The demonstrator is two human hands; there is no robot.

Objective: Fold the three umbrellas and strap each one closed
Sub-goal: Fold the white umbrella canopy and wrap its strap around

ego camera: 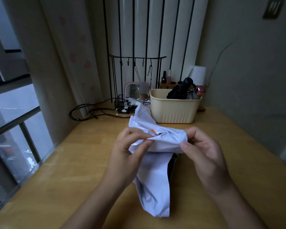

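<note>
A pale lavender umbrella [153, 171] hangs loosely gathered over the wooden table [73, 171], its cloth rumpled and a small orange tip showing near the top. My left hand [130, 151] pinches a fold of the cloth on its left side. My right hand [203, 151] grips the cloth on its right side. A dark inner part shows under the cloth by my right hand. In the beige basket [173, 111] at the back stand a black folded umbrella [183, 88] and a second one with a pinkish handle [198, 92].
Behind the basket are a black hook rack [137, 66], a pink-framed mirror [135, 91], small wire baskets, a hair dryer and black cables [89, 111]. A window and rail run along the left; a wall stands close on the right.
</note>
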